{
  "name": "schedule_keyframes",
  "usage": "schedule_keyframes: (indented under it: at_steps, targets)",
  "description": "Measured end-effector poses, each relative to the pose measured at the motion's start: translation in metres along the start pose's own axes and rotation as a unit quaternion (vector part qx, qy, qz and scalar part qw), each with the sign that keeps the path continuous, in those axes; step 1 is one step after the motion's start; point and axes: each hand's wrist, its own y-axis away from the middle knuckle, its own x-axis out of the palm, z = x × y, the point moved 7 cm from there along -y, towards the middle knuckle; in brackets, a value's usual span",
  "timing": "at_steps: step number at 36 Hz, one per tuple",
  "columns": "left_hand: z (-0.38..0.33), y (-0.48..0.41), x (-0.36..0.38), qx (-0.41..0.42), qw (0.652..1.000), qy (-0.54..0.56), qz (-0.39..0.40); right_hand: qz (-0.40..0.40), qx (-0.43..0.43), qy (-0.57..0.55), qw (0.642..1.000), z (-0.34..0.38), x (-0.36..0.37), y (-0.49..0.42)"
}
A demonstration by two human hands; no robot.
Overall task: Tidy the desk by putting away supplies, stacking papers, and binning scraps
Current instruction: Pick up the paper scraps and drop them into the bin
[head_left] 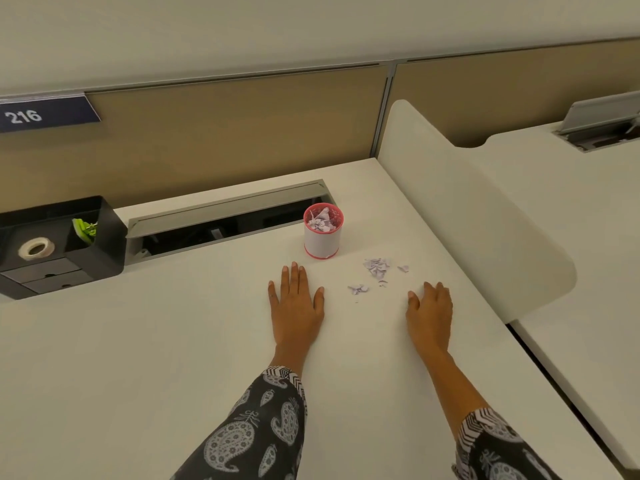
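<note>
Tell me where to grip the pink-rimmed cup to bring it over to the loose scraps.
Grip the cup around its white side wall, below the rim, coming from the near side with the left hand, which lies closest. It stands upright with scraps inside, so keep it level and your fingers out of its mouth.

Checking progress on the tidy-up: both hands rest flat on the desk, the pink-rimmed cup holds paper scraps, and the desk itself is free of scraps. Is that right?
Not quite. The head view shows lilac paper scraps still lying on the desk, between the cup and the right hand. The rest holds: the left hand and right hand lie flat, and the cup holds scraps.
</note>
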Motion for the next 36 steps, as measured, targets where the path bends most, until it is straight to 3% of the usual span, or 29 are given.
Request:
schedule_keyframes:
  at_steps: [11, 19, 24, 31, 36]
  targets:
    - [-0.002, 0.0, 0.0, -0.003, 1.0, -0.009, -0.001, 0.056, -0.091, 0.108, 0.988, 0.054, 0.057, 0.061]
    - [-0.002, -0.001, 0.001, -0.007, 1.0, -0.007, 0.005, 0.011, -0.064, 0.104, 0.992, 0.066, 0.055, 0.014]
    - [-0.001, -0.002, 0.002, -0.007, 1.0, -0.007, 0.005, 0.027, -0.06, 0.105, 0.992, 0.061, 0.051, -0.021]
    - [-0.001, -0.001, 0.001, -0.006, 1.0, 0.002, 0.0, 0.1, -0.205, 0.095, 0.969, 0.088, 0.064, -0.029]
    - [0.0, -0.002, 0.001, -0.006, 1.0, 0.002, 0.001, 0.1, -0.258, 0.051, 0.959, 0.097, 0.066, -0.005]
